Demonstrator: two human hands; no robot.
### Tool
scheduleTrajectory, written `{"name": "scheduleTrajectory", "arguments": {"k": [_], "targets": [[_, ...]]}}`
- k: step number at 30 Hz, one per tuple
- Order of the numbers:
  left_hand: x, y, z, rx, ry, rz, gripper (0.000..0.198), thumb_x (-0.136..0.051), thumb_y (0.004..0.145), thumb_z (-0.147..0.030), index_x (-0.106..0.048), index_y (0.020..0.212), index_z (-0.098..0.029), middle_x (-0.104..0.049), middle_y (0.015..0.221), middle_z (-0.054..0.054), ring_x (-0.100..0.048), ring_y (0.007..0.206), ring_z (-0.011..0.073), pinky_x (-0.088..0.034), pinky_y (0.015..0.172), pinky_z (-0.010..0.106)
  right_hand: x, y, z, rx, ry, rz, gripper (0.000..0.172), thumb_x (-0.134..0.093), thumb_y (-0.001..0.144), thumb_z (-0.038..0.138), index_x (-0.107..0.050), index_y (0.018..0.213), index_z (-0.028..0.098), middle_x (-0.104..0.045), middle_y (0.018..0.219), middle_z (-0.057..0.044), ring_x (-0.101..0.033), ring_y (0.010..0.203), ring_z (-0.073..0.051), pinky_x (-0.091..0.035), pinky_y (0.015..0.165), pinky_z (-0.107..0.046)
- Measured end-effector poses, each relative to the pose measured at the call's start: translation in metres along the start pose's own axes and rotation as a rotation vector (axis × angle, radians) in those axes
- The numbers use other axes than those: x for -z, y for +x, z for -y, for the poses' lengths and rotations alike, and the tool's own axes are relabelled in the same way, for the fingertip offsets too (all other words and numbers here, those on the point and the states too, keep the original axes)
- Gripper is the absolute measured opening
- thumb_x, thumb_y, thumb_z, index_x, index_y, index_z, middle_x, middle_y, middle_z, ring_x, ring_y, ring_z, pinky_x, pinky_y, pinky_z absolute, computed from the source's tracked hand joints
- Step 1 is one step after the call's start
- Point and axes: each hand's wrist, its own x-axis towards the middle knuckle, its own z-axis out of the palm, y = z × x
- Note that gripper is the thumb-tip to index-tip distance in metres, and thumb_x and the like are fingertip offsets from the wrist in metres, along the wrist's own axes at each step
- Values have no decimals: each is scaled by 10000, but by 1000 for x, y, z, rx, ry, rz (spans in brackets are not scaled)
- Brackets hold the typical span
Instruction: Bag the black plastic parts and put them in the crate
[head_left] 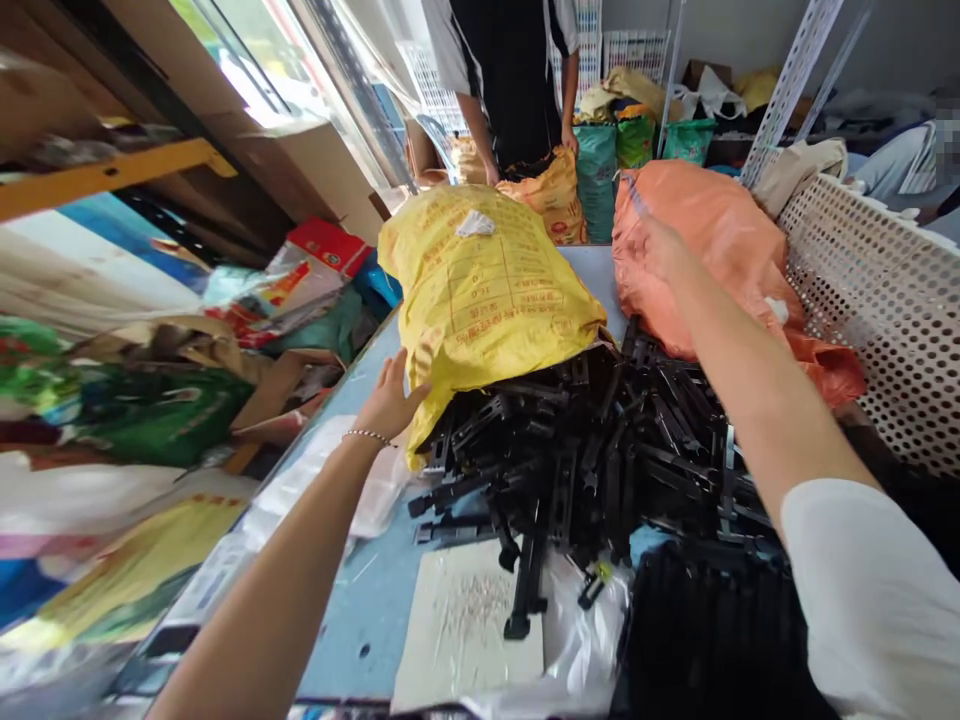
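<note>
Yellow and bulging, a printed sack [495, 290] lies on the blue table [352, 610], its near edge over a heap of black parts [570, 470]. From where I stand I see the left hand [391, 402] laid against the sack's left side near its lower corner, fingers loose and spread rather than clenched. The right hand [664, 250] reaches across to the large orange sack [727, 220] on the other side; it is blurred, and I cannot tell whether it grasps the sack or only touches it. A white perforated basket [877, 290] stands just beside. At the near edge, one black piece lies across a pale board [435, 650]. Beyond the far end, a person in a dark top [506, 80] has both hands at a smaller orange sack [559, 200]
</note>
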Motion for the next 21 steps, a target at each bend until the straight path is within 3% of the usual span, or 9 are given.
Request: {"name": "scheduleTrajectory", "arguments": {"k": [2,5,7,9,12,14,16,18,21], "targets": [[20,-36,-17,1,-12,22,954,-564,837,-577,-215,1603,-129,-211,1677,135,-160,1593,301,-184,1340,556,27,-41,24,-5,174,41,692,113,1034,250,-337,1430,-97,-579,1323,-213,-614,885,-11,-481,931,-223],[29,-118,-44,-78,-33,28,972,-501,849,-687,-207,1610,-159,-192,1687,103,-127,1602,269,-154,1353,541,60,-137,30,157,140,270,442,-407,1044,296,-531,1365,18,-676,1149,-107,-646,906,-87,-508,973,-331],[17,-184,-60,-177,-32,66,961,-479,836,-761,-243,1606,-236,-178,1693,71,-131,1603,261,-190,1350,534,78,-214,5,246,-184,472,443,-588,954,417,-661,1259,105,-683,1174,-104,-662,988,-193,-507,1027,-452],[-9,-250,-78,-298,8,87,915,-496,842,-744,-254,1605,-301,-136,1702,48,-131,1603,273,-199,1350,530,92,-290,-39,330,-448,590,548,-668,862,523,-688,1298,191,-643,1294,-95,-599,1186,-292,-428,1127,-515],[-60,-324,-110,-373,141,129,863,-600,826,-669,-292,1582,-390,-16,1708,21,-8,1603,349,-205,1315,628,98,-383,-115,168,-616,583,773,-639,848,599,-526,1509,213,-454,1529,-107,-406,1433,-315,-295,1229,-506],[-92,-346,-133,-404,216,140,859,-656,804,-645,-327,1562,-410,25,1705,34,66,1587,402,-172,1285,698,93,-420,-154,75,-673,517,906,-635,855,610,-368,1608,183,-234,1653,-129,-203,1544,-328,-221,1257,-497],[-119,-348,-153,-410,257,93,878,-673,802,-633,-310,1567,-401,63,1699,68,104,1574,432,-112,1262,744,83,-434,-177,38,-732,422,922,-601,897,607,-250,1652,210,-86,1691,-117,-58,1570,-351,-165,1262,-520],[-141,-335,-168,-399,282,41,899,-690,802,-613,-274,1573,-411,87,1695,85,121,1566,454,-49,1222,796,70,-431,-186,-21,-786,342,958,-603,899,635,-159,1669,275,70,1697,-97,59,1556,-410,-121,1244,-588],[-164,-309,-182,-407,284,19,900,-719,799,-573,-277,1569,-427,71,1700,84,99,1566,471,-14,1196,817,51,-406,-190,-131,-796,303,1106,-628,842,730,-3,1665,337,251,1654,-95,115,1523,-479,-117,1188,-688]]}}
